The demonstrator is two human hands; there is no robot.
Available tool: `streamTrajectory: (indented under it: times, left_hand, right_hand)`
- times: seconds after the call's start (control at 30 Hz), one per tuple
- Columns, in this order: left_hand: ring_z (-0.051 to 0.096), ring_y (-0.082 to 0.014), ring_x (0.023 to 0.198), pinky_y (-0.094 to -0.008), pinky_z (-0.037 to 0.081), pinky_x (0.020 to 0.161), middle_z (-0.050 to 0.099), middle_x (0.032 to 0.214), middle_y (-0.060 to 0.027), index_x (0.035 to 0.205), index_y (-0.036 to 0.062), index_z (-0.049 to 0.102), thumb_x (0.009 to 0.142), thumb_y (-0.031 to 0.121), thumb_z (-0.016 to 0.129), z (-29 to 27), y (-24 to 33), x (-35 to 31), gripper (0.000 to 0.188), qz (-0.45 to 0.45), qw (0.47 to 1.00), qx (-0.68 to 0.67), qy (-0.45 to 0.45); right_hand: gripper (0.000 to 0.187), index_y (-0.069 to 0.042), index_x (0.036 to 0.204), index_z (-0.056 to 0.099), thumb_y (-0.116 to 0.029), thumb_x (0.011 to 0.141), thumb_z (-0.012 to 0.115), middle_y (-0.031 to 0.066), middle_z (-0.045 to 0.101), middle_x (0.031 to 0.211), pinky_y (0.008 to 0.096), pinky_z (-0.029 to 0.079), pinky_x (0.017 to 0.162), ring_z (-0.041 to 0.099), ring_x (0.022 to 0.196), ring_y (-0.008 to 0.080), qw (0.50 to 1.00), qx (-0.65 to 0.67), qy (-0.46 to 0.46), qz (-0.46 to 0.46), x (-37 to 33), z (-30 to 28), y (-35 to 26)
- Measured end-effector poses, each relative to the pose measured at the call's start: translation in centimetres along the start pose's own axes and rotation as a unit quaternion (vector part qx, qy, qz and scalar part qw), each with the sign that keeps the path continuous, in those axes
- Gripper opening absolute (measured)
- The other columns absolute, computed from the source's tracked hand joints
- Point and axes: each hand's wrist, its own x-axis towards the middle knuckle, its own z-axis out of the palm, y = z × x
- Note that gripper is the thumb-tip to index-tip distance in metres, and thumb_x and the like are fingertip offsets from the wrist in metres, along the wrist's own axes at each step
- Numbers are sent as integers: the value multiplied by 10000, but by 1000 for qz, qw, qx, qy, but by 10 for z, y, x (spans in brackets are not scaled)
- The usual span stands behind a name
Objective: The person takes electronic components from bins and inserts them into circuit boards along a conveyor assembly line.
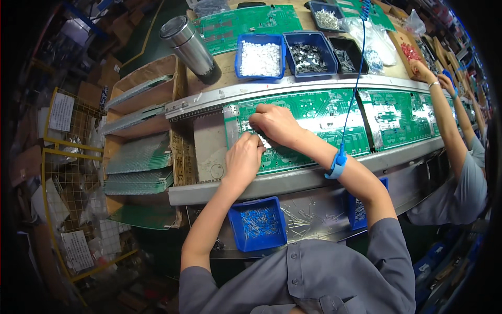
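Observation:
A green circuit board point(324, 111) lies in the metal rail track in front of me. Over its left end, my left hand point(244, 160) is closed, fingertips pinched near the board's surface. Just beyond it my right hand point(275, 124) is also closed, its fingers bent down onto the board. Whatever either hand pinches is hidden by the fingers. A blue wrist strap point(338, 164) with a coiled cord circles my right forearm. Closest to my left forearm is a blue bin point(258, 245) of small blue-bodied parts with wire leads.
Beyond the rail stand a blue bin point(239, 58) of white parts, another blue bin point(311, 75) of dark parts and a steel tumbler point(189, 48). At left, a cardboard box point(180, 138) holds stacked boards. Co-workers' arms point(443, 112) reach in from the right, over more boards.

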Motion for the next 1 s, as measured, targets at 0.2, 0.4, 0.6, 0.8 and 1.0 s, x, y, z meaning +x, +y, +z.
streamTrajectory:
  times: [0.2, 0.4, 0.6, 0.8, 1.0]
  left_hand:
    - [596, -332, 822, -432, 476, 701, 577, 860, -121, 817, 35, 589, 791, 109, 641, -3, -5, 1, 94, 59, 998, 33, -16]
    - [602, -329, 779, -408, 484, 673, 578, 842, -135, 822, 24, 566, 793, 72, 634, -4, -15, -6, 88, 116, 993, 0, 17]
    - [610, -331, 751, -380, 486, 672, 602, 840, -155, 863, -6, 599, 780, -13, 625, -9, -23, -6, 88, 111, 989, -82, 46]
    - [601, -323, 772, -371, 472, 681, 586, 841, -145, 851, -12, 616, 787, -33, 609, -24, -27, 6, 68, 116, 986, -75, 98]
    - [588, -297, 788, -374, 464, 675, 575, 841, -108, 855, 5, 627, 793, -15, 614, -17, -31, 24, 66, 124, 984, -39, 122]
  right_hand:
    - [48, -91, 703, 603, -137, 699, 618, 86, 549, 742, 408, 488, 574, 615, 737, 291, 1000, -10, 3, 2, 2, 0, 0]
    - [46, -95, 727, 616, -136, 707, 612, 86, 550, 747, 414, 487, 581, 615, 741, 294, 1000, -12, -8, -3, 1, 1, -1]
    - [97, -126, 780, 651, -137, 684, 643, 47, 565, 776, 374, 483, 579, 580, 758, 245, 998, -53, 10, -35, -4, 6, 5]
    - [288, -78, 910, 644, -125, 626, 663, 51, 565, 873, 337, 471, 663, 543, 807, 220, 987, -105, 63, -104, -27, -6, 6]
    - [212, -43, 902, 593, -113, 702, 592, 74, 556, 798, 360, 460, 640, 563, 743, 242, 992, -74, -61, -83, -67, -51, -30]
